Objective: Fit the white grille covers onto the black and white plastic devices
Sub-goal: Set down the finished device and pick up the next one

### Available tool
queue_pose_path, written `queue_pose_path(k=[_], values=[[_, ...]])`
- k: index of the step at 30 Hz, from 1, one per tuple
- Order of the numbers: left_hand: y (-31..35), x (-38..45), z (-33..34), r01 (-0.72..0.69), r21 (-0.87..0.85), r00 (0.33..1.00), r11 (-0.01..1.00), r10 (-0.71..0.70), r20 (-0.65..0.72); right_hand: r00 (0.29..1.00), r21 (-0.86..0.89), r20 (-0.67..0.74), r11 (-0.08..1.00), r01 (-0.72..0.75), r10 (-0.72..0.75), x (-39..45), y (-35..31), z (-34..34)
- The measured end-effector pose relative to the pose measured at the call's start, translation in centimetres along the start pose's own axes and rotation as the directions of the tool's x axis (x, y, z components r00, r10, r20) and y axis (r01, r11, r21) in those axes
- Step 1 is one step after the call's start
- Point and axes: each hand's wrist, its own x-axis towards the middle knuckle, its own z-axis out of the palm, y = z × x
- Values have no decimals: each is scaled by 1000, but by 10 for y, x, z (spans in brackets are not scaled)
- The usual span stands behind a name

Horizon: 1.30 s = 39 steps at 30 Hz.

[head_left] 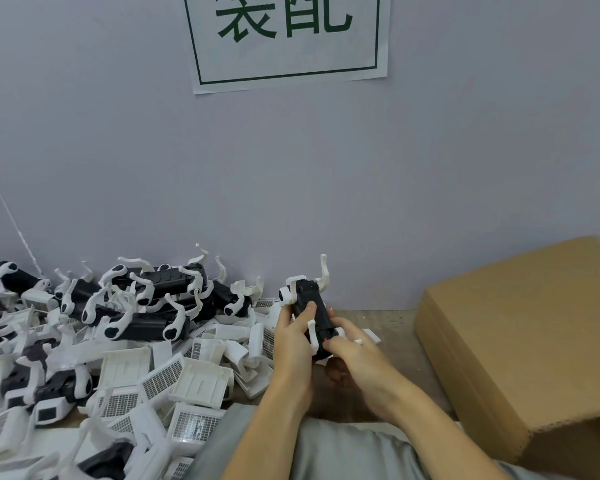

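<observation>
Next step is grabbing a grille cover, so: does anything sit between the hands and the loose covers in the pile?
Nothing visible does. Both the left hand and right hand hold a black device, and loose white grille covers lie uncovered on the pile just to their left.

A person seen from their own head, looking down. Two bare forearms reach forward, with no sleeves, watch, rings or gloves visible on the left hand [291,332] or the right hand [352,344]. Below the arms lies pale grey, softly creased clothing [343,452], covering the lap or torso.
</observation>
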Motion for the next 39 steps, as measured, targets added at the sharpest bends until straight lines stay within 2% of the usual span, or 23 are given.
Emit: queue_pose_path(k=[4, 7, 11, 13, 16, 19, 22, 25, 27, 29, 31, 33, 34, 35, 37, 39], values=[[1, -1, 1, 129, -107, 991, 986, -131, -6, 998, 53, -65, 999, 2, 1, 1, -2, 3], [4, 2, 0, -1, -120, 993, 993, -13, -114, 980, 49, -192, 997, 60, -49, -1, -5, -1], [8, 2, -4, -155, 101, 953, 983, 175, -247, 880, -163, -369, 953, 255, -298, -5, -13, -5], [10, -1, 0, -248, 238, 925, 939, 303, -230, 847, -289, -327, 897, 334, -420, -5, -13, -2], [17, -7, 14, -340, 295, 916, 893, 386, -112, 864, -379, -179, 843, 381, -471, -8, -13, 10], [23, -9, 22, -306, 313, 943, 899, 332, -32, 852, -360, -240, 858, 367, -465, -5, -14, 7], [23, -5, 19, -238, 399, 963, 885, 267, -19, 872, -177, -322, 928, 328, -370, -5, -15, 0], [21, -4, 16, -71, 472, 996, 879, 85, -7, 893, -159, -260, 929, 335, -367, -6, -16, -1], [22, -3, 14, 19, 412, 999, 911, -29, 17, 913, -179, -135, 916, 359, -384, -7, -16, 4], [25, -1, 10, 56, 282, 998, 958, -52, -23, 908, -188, -86, 902, 389, -410, -7, -15, 6], [29, 1, 4, 63, 129, 995, 990, -52, -89, 859, -291, -209, 868, 402, -467, -5, -13, 3], [32, 3, -2, 44, -12, 986, 999, -45, -161, 799, -463, -318, 819, 340, -511, -4, -8, -2], [33, 4, -5, 25, -75, 981, 997, -39, -192, 809, -559, -297, 779, 284, -508, -2, -4, -5], [33, 5, -7, 9, -131, 976, 991, -37, -213, 859, -662, -223, 718, 214, -461, -1, 0, -7], [32, 5, -8, -13, -182, 973, 983, -30, -228, 961, -842, -51, 529, 106, -273, 0, 12, -8], [32, 3, -8, -26, -176, 976, 984, -14, -218, 982, -891, 7, 445, 91, -187, 1, 18, -6]])
